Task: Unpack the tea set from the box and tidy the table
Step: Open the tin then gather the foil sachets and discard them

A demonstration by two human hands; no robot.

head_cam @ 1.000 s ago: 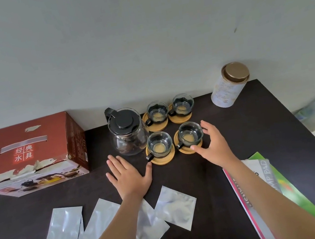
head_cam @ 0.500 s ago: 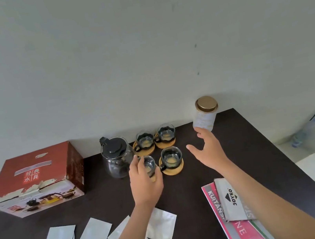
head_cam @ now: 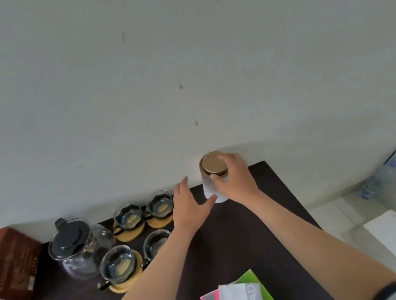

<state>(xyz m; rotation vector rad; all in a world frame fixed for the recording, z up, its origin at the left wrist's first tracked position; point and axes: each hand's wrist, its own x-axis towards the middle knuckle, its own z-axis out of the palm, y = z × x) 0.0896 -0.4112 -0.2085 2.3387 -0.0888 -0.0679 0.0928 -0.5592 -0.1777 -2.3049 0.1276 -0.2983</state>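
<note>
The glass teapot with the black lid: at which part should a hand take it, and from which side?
Judging by its shape, grip the glass teapot by the black handle at its far left edge, near the red box. Come from above and behind, since cups on coasters crowd its right and front sides.

right hand [head_cam: 235, 177] grips the canister [head_cam: 213, 189], left hand [head_cam: 187, 206] beside.

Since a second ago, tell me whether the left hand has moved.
Yes. The left hand left the table in front of the teapot and moved right, past the cups, to the canister.
</note>
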